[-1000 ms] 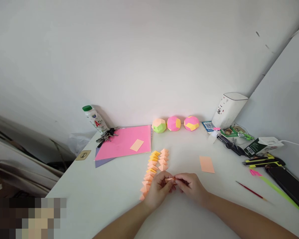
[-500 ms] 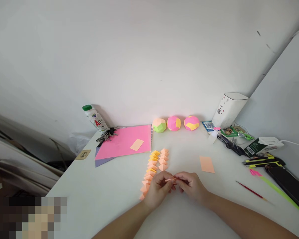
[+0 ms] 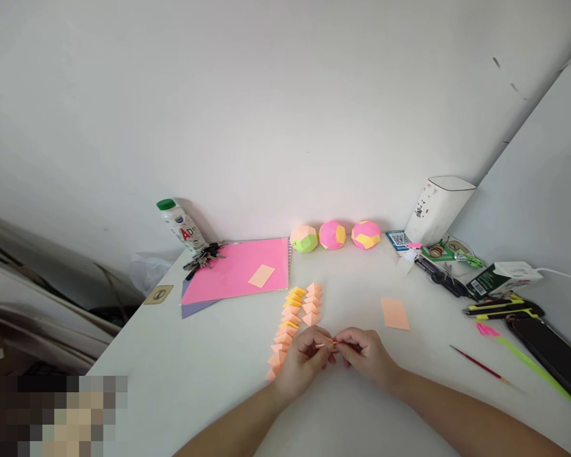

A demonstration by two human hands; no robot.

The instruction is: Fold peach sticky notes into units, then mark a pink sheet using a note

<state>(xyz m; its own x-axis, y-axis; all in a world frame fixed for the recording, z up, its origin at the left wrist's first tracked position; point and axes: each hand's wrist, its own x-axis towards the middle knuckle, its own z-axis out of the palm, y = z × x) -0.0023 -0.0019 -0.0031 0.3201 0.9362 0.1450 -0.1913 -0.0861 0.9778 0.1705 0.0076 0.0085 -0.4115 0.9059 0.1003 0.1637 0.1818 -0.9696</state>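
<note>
1. Fingers [image 3: 312,334] of the left hand [image 3: 299,368] and right hand [image 3: 372,358] meet at their tips, both sets pinched on a small folded paper piece [image 3: 320,345]; most of it is hidden, so its exact shape cannot be told.
2. Largest is the pale wall [image 3: 266,127], rising behind everything.
3. Next comes the white table [image 3: 181,381], with both hands over its near part.
4. On its left side lies a pink sheet [image 3: 238,270], partly covering a purple sheet [image 3: 194,310].
5. At the far right, close to the wall, stands a white container [image 3: 435,212] with small dark markings.
6. Just beside the left hand runs a long row of folded pieces [image 3: 291,311], peach and yellow; a shorter row of peach pieces [image 3: 311,309] lies between it and the open table.
7. A white bottle [image 3: 183,227] with a green cap stands behind a bunch of keys [image 3: 204,259].
8. Three faceted balls sit side by side near the wall: one peach and green [image 3: 304,240], two pink and yellow [image 3: 332,236].
9. Beyond the right hand lies a flat peach rectangle [image 3: 395,313]; a smaller, paler rectangle [image 3: 261,276] rests on the pink sheet.
10. Smallest is the pinched piece, between the fingertips, near the shorter row's near end.
</note>
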